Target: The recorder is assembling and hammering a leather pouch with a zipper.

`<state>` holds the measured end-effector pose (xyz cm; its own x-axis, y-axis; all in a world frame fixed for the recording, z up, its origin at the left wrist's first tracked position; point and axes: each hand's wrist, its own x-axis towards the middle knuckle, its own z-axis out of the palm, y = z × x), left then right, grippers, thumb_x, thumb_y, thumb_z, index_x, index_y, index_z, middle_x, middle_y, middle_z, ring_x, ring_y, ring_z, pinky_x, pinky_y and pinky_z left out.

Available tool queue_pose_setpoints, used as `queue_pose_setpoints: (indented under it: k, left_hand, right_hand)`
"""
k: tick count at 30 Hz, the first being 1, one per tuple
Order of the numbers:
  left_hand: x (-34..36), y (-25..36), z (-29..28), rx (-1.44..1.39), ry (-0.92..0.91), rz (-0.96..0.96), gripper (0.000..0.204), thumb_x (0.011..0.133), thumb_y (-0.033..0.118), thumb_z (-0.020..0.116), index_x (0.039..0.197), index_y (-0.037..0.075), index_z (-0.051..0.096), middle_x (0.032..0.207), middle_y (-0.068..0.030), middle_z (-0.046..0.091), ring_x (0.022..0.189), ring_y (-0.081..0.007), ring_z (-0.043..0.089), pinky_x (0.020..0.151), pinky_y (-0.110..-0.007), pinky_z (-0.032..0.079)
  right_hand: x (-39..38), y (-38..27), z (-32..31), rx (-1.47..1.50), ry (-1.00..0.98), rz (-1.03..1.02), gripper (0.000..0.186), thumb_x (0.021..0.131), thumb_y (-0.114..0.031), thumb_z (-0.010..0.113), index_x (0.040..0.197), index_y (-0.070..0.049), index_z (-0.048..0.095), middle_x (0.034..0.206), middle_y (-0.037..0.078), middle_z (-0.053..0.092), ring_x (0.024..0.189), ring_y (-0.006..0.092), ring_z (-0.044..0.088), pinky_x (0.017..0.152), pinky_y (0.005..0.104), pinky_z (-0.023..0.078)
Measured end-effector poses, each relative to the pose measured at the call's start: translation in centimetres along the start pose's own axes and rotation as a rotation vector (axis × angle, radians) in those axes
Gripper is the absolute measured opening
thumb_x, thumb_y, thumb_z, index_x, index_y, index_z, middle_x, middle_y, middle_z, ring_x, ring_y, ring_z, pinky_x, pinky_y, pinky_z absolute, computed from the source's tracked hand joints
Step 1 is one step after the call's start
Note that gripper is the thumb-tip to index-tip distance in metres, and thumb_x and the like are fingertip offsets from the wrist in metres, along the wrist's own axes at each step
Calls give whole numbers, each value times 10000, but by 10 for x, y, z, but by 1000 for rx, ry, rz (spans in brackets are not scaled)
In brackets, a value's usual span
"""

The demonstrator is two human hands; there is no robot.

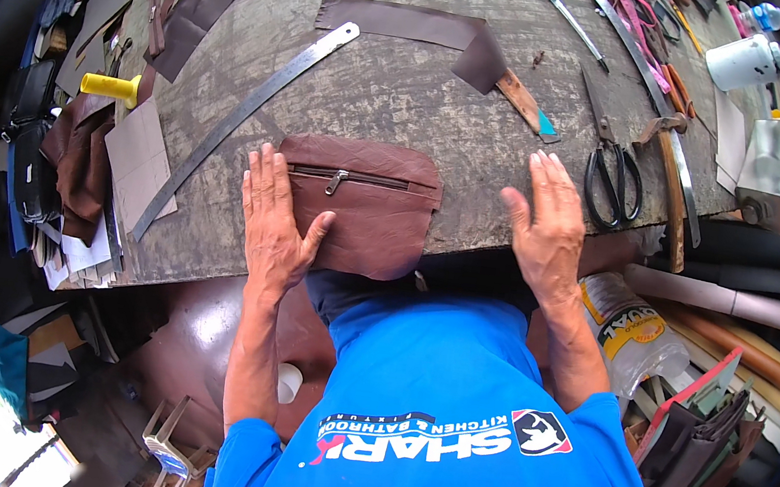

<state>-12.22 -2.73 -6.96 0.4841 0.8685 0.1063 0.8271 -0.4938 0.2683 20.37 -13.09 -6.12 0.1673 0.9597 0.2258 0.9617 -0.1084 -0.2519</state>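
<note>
A brown leather piece with a zipper [363, 226] lies flat at the near edge of the worktable, its silver zipper pull [336, 181] toward the left end of the zip. My left hand [281, 220] rests flat along the piece's left side, fingers stretched out and thumb apart over the leather. Off to the right, my right hand [548, 224] is at the table's near edge, palm down with fingers extended, holding nothing. Beyond it lies a knife with a wooden handle and teal tip [528, 107]. Black-handled scissors [612, 178] are to its right.
A metal ruler [249, 124] slants across the left of the worn wooden table [408, 100]. Brown leather strips [402, 23] lie farther back. A hammer [672, 186], a second long ruler [686, 173] and a white bottle [743, 63] occupy the right. Leather scraps [143, 150] pile up left.
</note>
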Motion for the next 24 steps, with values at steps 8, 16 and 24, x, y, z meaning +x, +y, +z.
queue_pose_setpoints:
  k: [8, 16, 24]
  left_hand:
    - [-9, -5, 6, -268, 382, -219, 628, 972, 162, 578, 1507, -65, 338, 1541, -226, 419, 1483, -415, 295, 1214, -485, 232]
    - [-10, -1, 8, -258, 355, -230, 654, 934, 103, 590, 1506, -51, 315, 1458, -164, 529, 1430, -370, 389, 1223, -526, 216]
    - [-8, -2, 9, -158, 345, -184, 646, 924, 111, 606, 1493, -52, 347, 1445, -164, 542, 1403, -360, 429, 1214, -511, 239]
  right_hand:
    - [6, -9, 20, 40, 114, -81, 482, 954, -210, 647, 1393, -35, 555, 1380, 133, 589, 1344, 301, 505, 1135, 467, 354]
    - [7, -4, 17, -24, -43, -84, 566, 1006, -266, 564, 1515, -56, 430, 1526, 107, 484, 1453, 307, 380, 1192, 478, 254]
    - [0, 0, 16, 184, 186, -214, 216, 931, -188, 691, 1070, -23, 695, 1245, 100, 669, 1221, 308, 592, 1044, 451, 432]
